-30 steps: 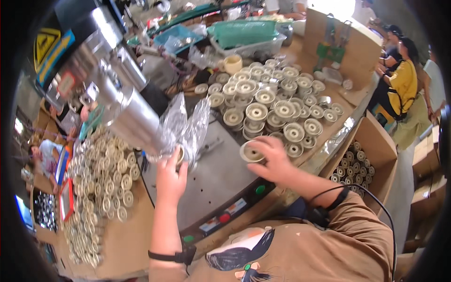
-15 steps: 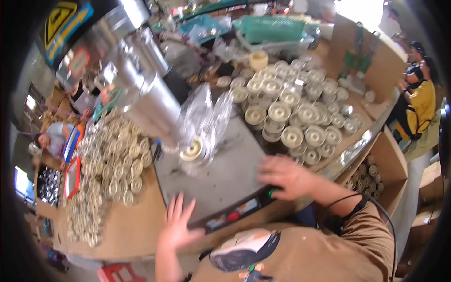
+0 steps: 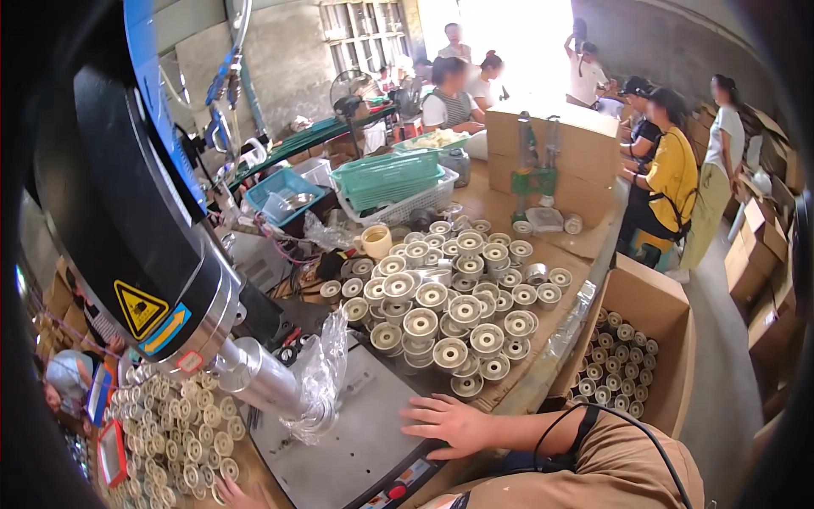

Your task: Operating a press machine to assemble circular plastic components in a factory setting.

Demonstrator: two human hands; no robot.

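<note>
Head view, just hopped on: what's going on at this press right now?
A person sits at a press machine whose metal horn is down on the grey plate, wrapped in clear plastic. The right hand lies flat on the plate's front edge; the left hand is at the lower edge beside finished round plastic wheels. More wheels are stacked behind.

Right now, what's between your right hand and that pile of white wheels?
In the head view, only bare grey plate lies between the right hand and the nearest wheels.

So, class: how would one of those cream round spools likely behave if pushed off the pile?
The spools look rigid, probably moulded plastic, so likely stiff and light. Round flanges suggest one tipped onto its rim would roll. Stacked loosely, neighbours may topple.
</note>
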